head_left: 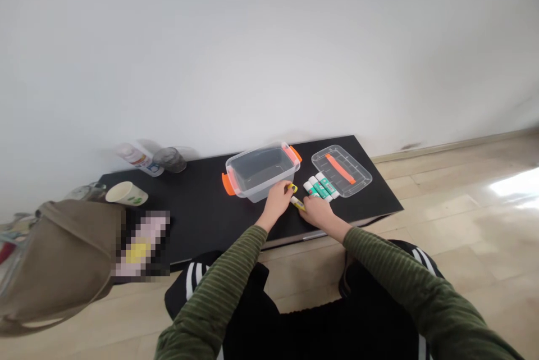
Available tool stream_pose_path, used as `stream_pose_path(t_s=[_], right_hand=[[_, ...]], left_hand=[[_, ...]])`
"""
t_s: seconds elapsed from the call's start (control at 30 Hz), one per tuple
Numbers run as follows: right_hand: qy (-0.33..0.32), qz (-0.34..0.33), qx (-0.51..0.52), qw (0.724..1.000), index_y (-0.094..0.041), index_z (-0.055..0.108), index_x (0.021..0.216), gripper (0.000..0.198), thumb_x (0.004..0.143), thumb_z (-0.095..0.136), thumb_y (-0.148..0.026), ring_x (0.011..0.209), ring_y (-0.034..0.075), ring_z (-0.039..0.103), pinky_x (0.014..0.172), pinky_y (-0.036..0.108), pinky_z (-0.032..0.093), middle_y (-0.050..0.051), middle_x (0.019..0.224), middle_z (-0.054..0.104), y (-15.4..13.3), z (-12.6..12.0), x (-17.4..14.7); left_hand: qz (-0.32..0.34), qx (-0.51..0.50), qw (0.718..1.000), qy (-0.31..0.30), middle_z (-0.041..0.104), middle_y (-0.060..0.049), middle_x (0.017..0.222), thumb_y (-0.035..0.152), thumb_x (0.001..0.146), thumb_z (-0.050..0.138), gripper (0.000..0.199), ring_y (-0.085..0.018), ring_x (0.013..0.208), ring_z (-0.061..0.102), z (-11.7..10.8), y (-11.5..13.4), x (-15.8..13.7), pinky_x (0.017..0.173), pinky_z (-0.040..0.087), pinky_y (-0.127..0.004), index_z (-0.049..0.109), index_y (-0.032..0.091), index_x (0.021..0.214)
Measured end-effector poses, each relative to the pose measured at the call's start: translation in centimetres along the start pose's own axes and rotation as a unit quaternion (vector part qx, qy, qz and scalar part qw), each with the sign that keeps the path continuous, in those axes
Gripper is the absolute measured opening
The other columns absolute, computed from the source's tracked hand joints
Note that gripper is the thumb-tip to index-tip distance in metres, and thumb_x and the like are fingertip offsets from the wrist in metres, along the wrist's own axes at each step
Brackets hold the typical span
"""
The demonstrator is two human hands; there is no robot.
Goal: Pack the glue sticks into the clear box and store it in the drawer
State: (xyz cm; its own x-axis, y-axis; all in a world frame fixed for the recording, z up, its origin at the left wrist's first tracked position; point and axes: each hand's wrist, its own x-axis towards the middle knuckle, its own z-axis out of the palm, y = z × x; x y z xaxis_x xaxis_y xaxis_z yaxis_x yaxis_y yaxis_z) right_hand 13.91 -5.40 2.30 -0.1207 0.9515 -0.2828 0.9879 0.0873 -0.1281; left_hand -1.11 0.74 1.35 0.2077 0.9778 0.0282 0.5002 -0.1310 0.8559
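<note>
My left hand [278,198] is closed, pinching a small yellow cap-like piece [293,187] in front of the clear box. A slim white-and-yellow stick [298,203], its kind too small to make out, runs from the left fingertips to my right hand [316,211]. The right fingers are closed on its near end. Whether the yellow piece and the stick are joined, I cannot tell. Just beyond the right hand, several green-and-white glue sticks [323,187] lie side by side, partly covered by it. The clear plastic box [273,187] stands uncovered, its orange latches folded outward.
A clear lid [357,172] with an orange handle lies right of the box. Leftward on the black table [202,203] are a paper cup [127,194], a white bottle [137,158], a dark glass [169,159] and a brown bag [71,253]. A wall rises behind.
</note>
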Motion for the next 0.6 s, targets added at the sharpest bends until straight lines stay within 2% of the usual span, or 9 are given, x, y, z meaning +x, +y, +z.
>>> stream_pose_path(t_s=[0.17, 0.27, 0.37, 0.47, 0.6], right_hand=[[0.012, 0.039, 0.039, 0.998, -0.014, 0.06, 0.115, 0.036, 0.098, 0.045, -0.042, 0.092, 0.026, 0.071, 0.075, 0.032, 0.05, 0.015, 0.102, 0.073, 0.4, -0.8, -0.7], [0.026, 0.03, 0.075, 0.996, -0.016, 0.059, 0.114, 0.033, 0.099, 0.045, -0.042, 0.088, 0.024, 0.07, 0.072, 0.029, 0.047, 0.012, 0.097, 0.074, 0.6, -1.1, -1.4], [0.039, 0.017, 0.099, 0.994, -0.017, 0.059, 0.111, 0.029, 0.098, 0.047, -0.04, 0.087, 0.023, 0.07, 0.07, 0.028, 0.045, 0.011, 0.095, 0.073, 0.8, -1.3, -1.9], [0.05, 0.006, 0.105, 0.993, -0.018, 0.059, 0.111, 0.027, 0.097, 0.049, -0.039, 0.086, 0.022, 0.07, 0.068, 0.027, 0.043, 0.009, 0.095, 0.073, 1.1, -1.5, -2.1], [0.056, -0.002, 0.097, 0.994, -0.022, 0.06, 0.11, 0.025, 0.097, 0.051, -0.041, 0.088, 0.022, 0.069, 0.067, 0.027, 0.042, 0.007, 0.098, 0.072, 1.5, -1.9, -2.1]], left_hand=[[-0.095, -0.143, 0.985, -0.003, 0.072, -0.006, 0.091, 0.027, 0.083, 0.07, 0.012, -0.02, 0.085, 0.069, 0.1, -1.7, 0.0, 0.088, 0.054, -0.038, 0.066, 0.019, 0.091], [-0.15, -0.266, 0.952, -0.022, 0.071, -0.007, 0.089, 0.028, 0.083, 0.073, 0.016, -0.018, 0.081, 0.07, 0.3, -1.8, -0.3, 0.085, 0.057, -0.04, 0.063, 0.017, 0.09], [-0.179, -0.355, 0.916, -0.056, 0.071, -0.006, 0.088, 0.028, 0.084, 0.072, 0.018, -0.016, 0.075, 0.071, 0.4, -1.3, -0.6, 0.085, 0.058, -0.042, 0.062, 0.015, 0.093], [-0.173, -0.38, 0.906, -0.071, 0.071, -0.006, 0.087, 0.027, 0.084, 0.074, 0.02, -0.015, 0.075, 0.071, 0.1, -0.9, -0.8, 0.086, 0.059, -0.041, 0.064, 0.014, 0.096], [-0.158, -0.363, 0.916, -0.07, 0.072, -0.006, 0.086, 0.026, 0.079, 0.079, 0.023, -0.015, 0.077, 0.071, -0.3, -0.8, -0.9, 0.087, 0.06, -0.04, 0.068, 0.012, 0.095]])
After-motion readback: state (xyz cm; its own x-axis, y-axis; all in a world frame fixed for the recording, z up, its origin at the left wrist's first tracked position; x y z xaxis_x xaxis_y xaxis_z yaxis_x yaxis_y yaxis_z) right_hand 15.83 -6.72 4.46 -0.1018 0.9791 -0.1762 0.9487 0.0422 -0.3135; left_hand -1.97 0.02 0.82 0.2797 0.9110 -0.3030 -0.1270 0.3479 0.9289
